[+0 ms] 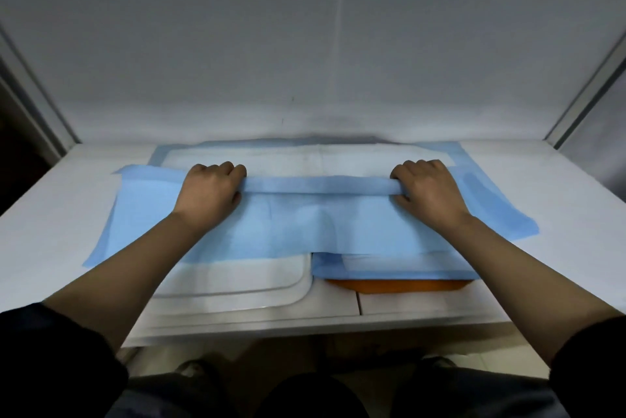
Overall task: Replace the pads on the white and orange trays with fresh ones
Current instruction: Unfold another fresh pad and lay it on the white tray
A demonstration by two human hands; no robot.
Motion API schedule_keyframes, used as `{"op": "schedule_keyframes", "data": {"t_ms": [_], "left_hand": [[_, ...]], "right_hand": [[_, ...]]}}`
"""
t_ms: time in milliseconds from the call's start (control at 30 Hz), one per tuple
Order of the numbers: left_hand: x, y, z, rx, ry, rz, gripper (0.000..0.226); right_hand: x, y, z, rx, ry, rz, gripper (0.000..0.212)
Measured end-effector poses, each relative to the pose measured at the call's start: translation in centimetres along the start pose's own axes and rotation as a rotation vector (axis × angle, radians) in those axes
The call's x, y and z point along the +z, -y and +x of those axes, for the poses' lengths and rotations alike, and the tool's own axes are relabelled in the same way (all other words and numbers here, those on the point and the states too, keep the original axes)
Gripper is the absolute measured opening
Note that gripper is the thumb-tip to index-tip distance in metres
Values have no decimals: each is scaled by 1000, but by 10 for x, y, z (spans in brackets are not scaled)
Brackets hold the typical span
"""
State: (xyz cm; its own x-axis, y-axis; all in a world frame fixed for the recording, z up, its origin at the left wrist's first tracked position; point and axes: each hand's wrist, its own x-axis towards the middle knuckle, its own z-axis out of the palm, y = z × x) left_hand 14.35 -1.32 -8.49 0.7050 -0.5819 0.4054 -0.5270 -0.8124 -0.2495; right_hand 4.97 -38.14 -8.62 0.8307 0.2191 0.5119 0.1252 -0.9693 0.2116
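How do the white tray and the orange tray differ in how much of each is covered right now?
The white tray shows a broad bare front section with rounded rim lines; the orange tray shows only a thin front strip. The white tray sits toward the left, the orange toward the right. A folded pad lies on the orange tray. Both lie partly under the blue pad that the left hand and right hand grip.

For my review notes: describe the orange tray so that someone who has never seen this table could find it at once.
Start at the white table and go to its near edge, right of centre. There the orange tray shows only as a thin strip, under a blue pad folded over its front. The white tray to its left is pale with an uncovered near rim.
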Motion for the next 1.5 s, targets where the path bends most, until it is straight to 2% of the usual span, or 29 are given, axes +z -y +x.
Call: {"op": "schedule_keyframes", "data": {"t_ms": [133,267,467,700,767,867,1000,1200,1400,1500], "left_hand": [[-25,-4,-27,9,-107,28,9],[-47,-9,-53,8,-116,79,15],[-77,-25,-95,13,-126,95,16],[-94,-49,-150,108,-88,13,12],[-95,-56,-161,118,-76,8,12],[-89,-66,-178,157,-53,-17,13],[-74,-79,-204,214,-7,-64,16],[-38,-90,-233,208,66,-119,21],[-24,-97,-240,208,82,-128,28],[-21,-100,-239,215,69,-121,33]], "right_hand": [[-25,1,-24,-31,-97,-16,19],[-49,4,-52,-35,-124,-20,25],[-82,23,-101,-15,-42,51,38],[-91,45,-154,-23,14,99,30],[-91,52,-166,-21,21,111,35],[-88,65,-181,-51,30,164,26],[-79,76,-200,-68,122,186,33],[-58,95,-220,-84,219,239,22],[-35,108,-230,-47,194,180,6],[-33,112,-231,-6,170,186,7]]}}
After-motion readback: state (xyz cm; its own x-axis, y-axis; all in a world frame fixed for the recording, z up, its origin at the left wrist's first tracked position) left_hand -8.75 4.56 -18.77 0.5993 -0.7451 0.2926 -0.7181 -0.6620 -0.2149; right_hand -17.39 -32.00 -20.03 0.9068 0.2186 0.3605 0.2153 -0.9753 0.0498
